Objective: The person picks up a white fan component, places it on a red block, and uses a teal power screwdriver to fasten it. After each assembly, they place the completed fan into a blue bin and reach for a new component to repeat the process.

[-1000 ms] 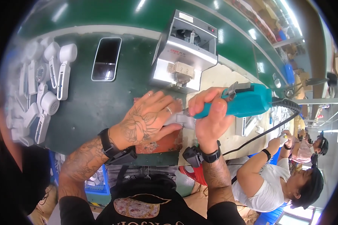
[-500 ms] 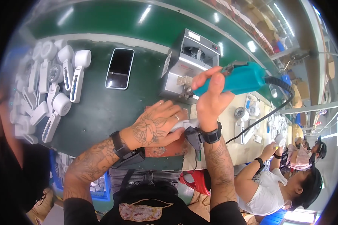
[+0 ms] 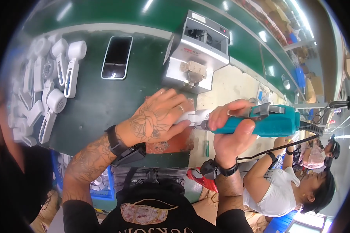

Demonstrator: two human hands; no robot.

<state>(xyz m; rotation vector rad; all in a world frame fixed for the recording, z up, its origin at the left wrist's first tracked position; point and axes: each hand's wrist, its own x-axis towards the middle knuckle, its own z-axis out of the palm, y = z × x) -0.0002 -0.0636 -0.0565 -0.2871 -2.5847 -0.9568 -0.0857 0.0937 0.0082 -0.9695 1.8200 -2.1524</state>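
Note:
My left hand lies closed over a white handheld fan, pressing it onto a worn reddish-brown pad. Much of the fan is hidden under the fingers. Wrapped in my right hand is a teal electric screwdriver, held nearly level. Its tip points left and meets the fan, or comes very close to it, beside my left fingertips. Just beyond both hands stands a grey metal screw feeder. A small screwdriver with a green handle lies below the electric one.
Several white handheld fans are heaped at the left of the green table. A phone lies at the back. From the electric screwdriver a black cable trails across the right side. A co-worker sits at the right. Below the table edge is a blue crate.
My right hand has brought the electric screwdriver from the screw feeder down and toward me, to the fan. My left hand keeps its hold. The whole view has shifted slightly.

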